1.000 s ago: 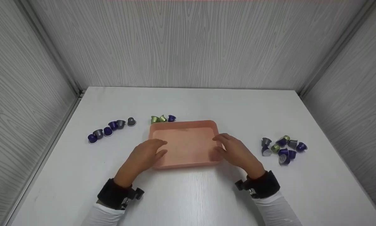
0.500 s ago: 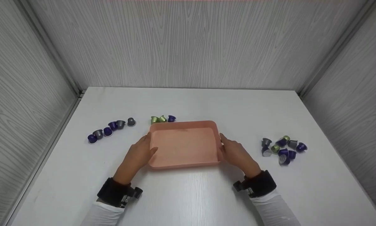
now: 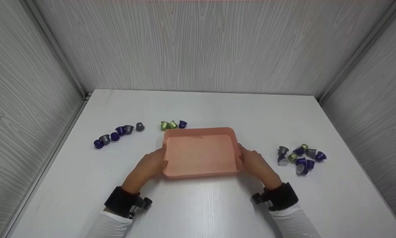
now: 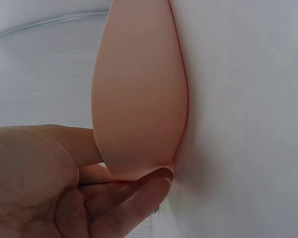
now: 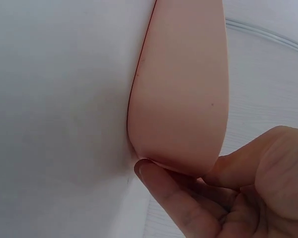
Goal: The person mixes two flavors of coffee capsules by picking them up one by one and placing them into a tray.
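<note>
A shallow pink rectangular tray point(image 3: 201, 153) with rounded corners lies on the white table in the head view, nothing inside it. My left hand point(image 3: 149, 166) grips its left side, and the left wrist view has the fingers against the outer wall point(image 4: 139, 89) with the thumb at the rim. On the opposite side my right hand point(image 3: 257, 165) holds the tray in the same way; in the right wrist view a fingertip point(image 5: 148, 168) sits low on the wall, close to the tabletop. The thumbs are partly hidden by the tray wall.
Green capsules point(image 3: 173, 124) and a purple capsule point(image 3: 182, 124) stand just behind the tray. Several purple and grey capsules point(image 3: 115, 137) line up at the left. A loose cluster of mixed capsules point(image 3: 301, 161) lies right of my right hand. Grey wood-grain panels point(image 3: 198, 46) enclose the table.
My hands have gone from hovering over the tray's sides to gripping them. The tray has shifted slightly to the right. The capsules keep their places, while the head view has turned a little.
</note>
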The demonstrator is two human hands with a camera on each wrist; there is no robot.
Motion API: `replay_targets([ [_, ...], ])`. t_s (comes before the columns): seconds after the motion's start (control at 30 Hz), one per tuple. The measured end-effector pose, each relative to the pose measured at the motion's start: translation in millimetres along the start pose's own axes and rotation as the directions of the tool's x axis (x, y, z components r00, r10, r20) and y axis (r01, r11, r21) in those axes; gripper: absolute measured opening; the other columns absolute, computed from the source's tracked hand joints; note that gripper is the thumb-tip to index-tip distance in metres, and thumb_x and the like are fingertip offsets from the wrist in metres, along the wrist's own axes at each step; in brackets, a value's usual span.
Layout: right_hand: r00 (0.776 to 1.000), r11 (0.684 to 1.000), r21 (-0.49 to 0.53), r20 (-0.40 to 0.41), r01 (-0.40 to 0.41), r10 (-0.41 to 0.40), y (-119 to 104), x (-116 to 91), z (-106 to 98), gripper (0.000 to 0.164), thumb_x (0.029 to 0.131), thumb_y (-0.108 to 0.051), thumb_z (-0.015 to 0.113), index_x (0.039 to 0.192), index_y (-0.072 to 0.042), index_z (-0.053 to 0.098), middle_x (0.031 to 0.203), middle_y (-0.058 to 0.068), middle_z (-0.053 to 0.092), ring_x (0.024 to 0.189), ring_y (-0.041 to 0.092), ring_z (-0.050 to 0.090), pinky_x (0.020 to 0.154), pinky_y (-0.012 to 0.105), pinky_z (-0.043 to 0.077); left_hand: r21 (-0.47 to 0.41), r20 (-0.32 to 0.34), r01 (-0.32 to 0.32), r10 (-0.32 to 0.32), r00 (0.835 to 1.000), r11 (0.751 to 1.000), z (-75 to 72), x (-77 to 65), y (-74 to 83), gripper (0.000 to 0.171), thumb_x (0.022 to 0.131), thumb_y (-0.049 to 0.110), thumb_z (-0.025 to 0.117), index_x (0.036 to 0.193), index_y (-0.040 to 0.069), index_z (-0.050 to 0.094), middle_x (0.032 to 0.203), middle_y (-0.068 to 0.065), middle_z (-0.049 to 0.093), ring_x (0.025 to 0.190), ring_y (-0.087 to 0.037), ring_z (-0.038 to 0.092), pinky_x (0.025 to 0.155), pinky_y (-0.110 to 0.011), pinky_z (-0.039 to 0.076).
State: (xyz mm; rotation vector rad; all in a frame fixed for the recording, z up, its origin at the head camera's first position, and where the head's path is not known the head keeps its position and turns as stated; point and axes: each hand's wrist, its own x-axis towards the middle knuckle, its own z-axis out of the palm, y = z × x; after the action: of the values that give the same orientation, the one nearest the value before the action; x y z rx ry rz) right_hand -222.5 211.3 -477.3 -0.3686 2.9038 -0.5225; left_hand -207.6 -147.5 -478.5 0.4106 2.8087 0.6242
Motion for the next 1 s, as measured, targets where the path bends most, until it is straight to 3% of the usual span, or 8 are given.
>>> replay_targets([
  [0.17,1.0,1.0,0.003,-0.016,0.015,-0.015,2,-4,-2,0.052,0.1,-0.007,0.05,0.149,0.002,0.036,0.063,0.001,0.042,0.058,0.019,0.044,0.051,0.031,0.038,0.013,-0.035,-0.023,0.023,0.999,1.0,-0.6,-1.0,0.6,0.057,0.097,0.01,0.055,0.146,-0.011,0.033,0.143,-0.026,0.046,0.129,-0.04,0.046,0.106,-0.05,0.039],
  [0.4,1.0,1.0,0.012,-0.005,0.009,-0.009,7,-10,-4,0.052,0.1,-0.009,0.048,0.149,0.002,0.034,0.069,0.005,0.053,0.066,0.023,0.051,0.058,0.035,0.045,-0.007,-0.007,0.011,-0.011,1.0,1.0,3.2,3.8,5.6,0.059,0.099,0.013,0.053,0.149,-0.008,0.029,0.146,-0.024,0.044,0.13,-0.039,0.045,0.108,-0.05,0.038],
  [0.63,0.999,0.999,0.019,-0.037,0.029,-0.028,17,-13,-5,0.051,0.099,-0.008,0.049,0.146,0.006,0.037,0.07,0.009,0.057,0.064,0.023,0.051,0.058,0.036,0.045,0.006,-0.022,-0.004,0.004,1.0,1.0,7.7,10.8,10.7,0.058,0.099,0.013,0.054,0.148,-0.007,0.032,0.143,-0.022,0.048,0.126,-0.038,0.05,0.105,-0.048,0.041],
  [0.83,0.992,0.997,-0.024,-0.096,0.079,-0.081,29,-17,-8,0.046,0.097,-0.003,0.049,0.141,0.01,0.043,0.06,0.005,0.046,0.056,0.022,0.044,0.051,0.036,0.041,-0.009,-0.048,-0.044,0.043,0.998,0.999,11.4,20.6,18.8,0.053,0.096,0.008,0.054,0.146,-0.005,0.039,0.135,-0.021,0.055,0.119,-0.036,0.055,0.099,-0.048,0.046],
  [1.0,0.991,0.997,-0.039,-0.114,0.073,-0.077,36,-18,-12,0.046,0.095,-0.002,0.049,0.139,0.011,0.045,0.058,0.003,0.041,0.054,0.021,0.04,0.048,0.035,0.037,0.008,-0.051,-0.055,0.056,0.997,0.998,12.9,31.7,26.5,0.049,0.095,0.006,0.052,0.143,-0.002,0.044,0.131,-0.017,0.059,0.113,-0.034,0.058,0.095,-0.048,0.048],
])
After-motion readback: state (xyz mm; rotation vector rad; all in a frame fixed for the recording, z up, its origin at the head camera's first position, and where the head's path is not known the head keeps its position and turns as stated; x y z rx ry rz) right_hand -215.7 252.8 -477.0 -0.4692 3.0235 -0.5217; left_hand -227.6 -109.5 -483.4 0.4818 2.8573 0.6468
